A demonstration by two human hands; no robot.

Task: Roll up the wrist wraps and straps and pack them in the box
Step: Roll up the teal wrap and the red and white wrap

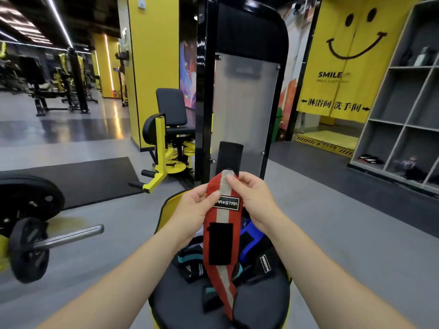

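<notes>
A red wrist wrap with a grey centre stripe, a black logo label and a black velcro patch hangs lengthwise in front of me. My left hand pinches its left edge beside the label. My right hand grips the top end with thumb and fingers. The wrap's lower end trails onto a black padded seat. Beneath it lies a heap of other wraps: a black and teal one, a blue one and a black strap. No box is visible.
A black and yellow gym machine rises right behind the seat. A barbell with black plates lies on the floor at left. Grey open shelving stands at right. Grey floor surrounds the seat.
</notes>
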